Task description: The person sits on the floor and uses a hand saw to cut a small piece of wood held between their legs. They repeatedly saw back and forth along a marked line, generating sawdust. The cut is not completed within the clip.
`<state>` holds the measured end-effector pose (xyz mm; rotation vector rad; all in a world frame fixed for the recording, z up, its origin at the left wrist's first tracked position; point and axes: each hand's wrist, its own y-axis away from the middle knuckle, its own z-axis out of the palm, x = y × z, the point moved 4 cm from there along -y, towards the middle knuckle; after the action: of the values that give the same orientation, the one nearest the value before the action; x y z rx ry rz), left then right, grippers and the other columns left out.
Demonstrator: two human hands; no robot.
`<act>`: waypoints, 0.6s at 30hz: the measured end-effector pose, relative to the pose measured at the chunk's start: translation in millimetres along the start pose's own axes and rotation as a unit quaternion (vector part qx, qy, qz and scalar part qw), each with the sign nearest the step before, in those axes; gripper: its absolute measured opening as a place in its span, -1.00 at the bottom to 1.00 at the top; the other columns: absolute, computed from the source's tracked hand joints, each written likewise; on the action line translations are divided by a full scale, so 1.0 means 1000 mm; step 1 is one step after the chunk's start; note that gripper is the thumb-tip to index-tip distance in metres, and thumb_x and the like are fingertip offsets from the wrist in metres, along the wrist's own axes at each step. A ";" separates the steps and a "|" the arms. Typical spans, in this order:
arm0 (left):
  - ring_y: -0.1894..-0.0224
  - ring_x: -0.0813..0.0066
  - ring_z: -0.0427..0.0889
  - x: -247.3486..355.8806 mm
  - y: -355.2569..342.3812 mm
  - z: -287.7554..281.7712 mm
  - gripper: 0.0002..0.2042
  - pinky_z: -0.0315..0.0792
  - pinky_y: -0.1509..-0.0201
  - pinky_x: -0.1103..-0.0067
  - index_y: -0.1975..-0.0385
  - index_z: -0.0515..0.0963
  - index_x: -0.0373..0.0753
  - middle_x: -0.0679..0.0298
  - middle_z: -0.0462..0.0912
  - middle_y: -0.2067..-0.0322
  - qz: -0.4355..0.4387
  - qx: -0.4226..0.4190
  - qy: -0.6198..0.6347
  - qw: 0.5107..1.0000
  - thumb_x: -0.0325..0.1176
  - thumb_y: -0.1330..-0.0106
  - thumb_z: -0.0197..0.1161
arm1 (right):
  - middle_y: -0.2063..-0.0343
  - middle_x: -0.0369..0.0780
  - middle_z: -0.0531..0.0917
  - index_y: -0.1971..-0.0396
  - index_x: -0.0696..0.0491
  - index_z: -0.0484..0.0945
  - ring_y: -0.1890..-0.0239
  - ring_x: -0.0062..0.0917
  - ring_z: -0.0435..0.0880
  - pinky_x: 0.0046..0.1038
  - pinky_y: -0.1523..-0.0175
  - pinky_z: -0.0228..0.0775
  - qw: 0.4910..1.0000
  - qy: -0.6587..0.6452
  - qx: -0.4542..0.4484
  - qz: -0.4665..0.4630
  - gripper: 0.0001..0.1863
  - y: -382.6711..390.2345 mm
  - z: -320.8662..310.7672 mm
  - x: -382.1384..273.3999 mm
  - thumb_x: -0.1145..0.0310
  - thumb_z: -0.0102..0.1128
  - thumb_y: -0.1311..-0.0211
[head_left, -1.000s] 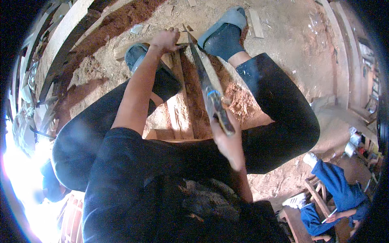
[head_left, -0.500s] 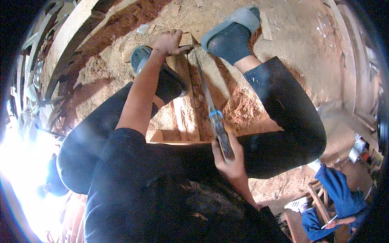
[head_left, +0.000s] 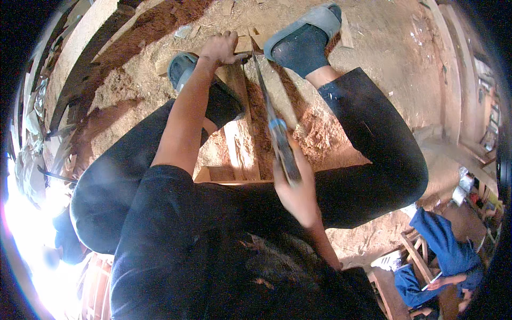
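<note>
My right hand (head_left: 298, 194) is closed round the dark handle of a handsaw (head_left: 270, 106), which has a blue band where the blade starts. The narrow blade points away from me, and its far end meets a piece of wood (head_left: 244, 42) between my feet. Beside the blade, my left hand (head_left: 217, 49) grips that wood, its thumb reaching toward the cut. How far the blade has gone into the wood is hard to tell. Under my left forearm's side, a wooden plank (head_left: 242, 144) runs toward me between my legs.
My sandalled feet (head_left: 304, 45) flank the wood. Sawdust (head_left: 325, 138) covers the ground. Long curved-looking boards (head_left: 85, 58) lie at the left, more timber (head_left: 453, 69) at the right. At lower right sits another person in blue (head_left: 442, 240), holding a thin white stick.
My right hand has pushed the handsaw forward, away from me, along the blade's line. My left hand stays on the wood, nearly still. The whole view has shifted slightly.
</note>
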<state>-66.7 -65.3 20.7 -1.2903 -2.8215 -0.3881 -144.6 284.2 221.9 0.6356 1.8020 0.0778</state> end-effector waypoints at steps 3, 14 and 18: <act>0.05 -0.17 0.56 -0.001 -0.002 -0.003 -0.16 0.46 0.01 0.13 -0.03 0.35 -0.34 -0.13 0.52 0.05 -0.016 -0.015 0.004 1.000 0.41 -0.07 0.11 | 0.08 -0.04 0.59 -0.16 0.19 0.33 -0.01 -0.36 0.58 -0.43 -0.11 0.35 0.998 -0.030 -0.004 0.061 -0.51 -0.007 0.002 0.003 0.56 0.11 -0.19; 0.06 -0.18 0.56 -0.003 -0.002 0.003 -0.23 0.46 0.00 0.11 -0.03 0.35 -0.32 -0.12 0.51 0.03 -0.015 -0.034 0.005 0.999 0.31 -0.09 0.18 | 0.19 -0.07 0.64 -0.13 0.16 0.37 0.11 -0.44 0.64 -0.46 -0.06 0.40 0.994 0.081 0.055 -0.037 -0.55 0.005 -0.002 -0.009 0.58 0.06 -0.19; 0.01 -0.18 0.53 -0.003 -0.004 0.003 -0.24 0.44 -0.07 0.14 -0.04 0.37 -0.29 -0.10 0.50 -0.01 -0.012 -0.034 0.010 0.999 0.31 -0.09 0.19 | 0.14 0.00 0.62 -0.14 0.17 0.36 -0.02 -0.36 0.61 -0.47 -0.13 0.35 0.999 0.033 0.019 0.031 -0.52 0.014 -0.001 -0.015 0.58 0.10 -0.17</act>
<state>-67.4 -69.1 16.7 -1.2581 -2.8339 -0.4975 -137.7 290.0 240.3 0.7245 1.8506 0.1081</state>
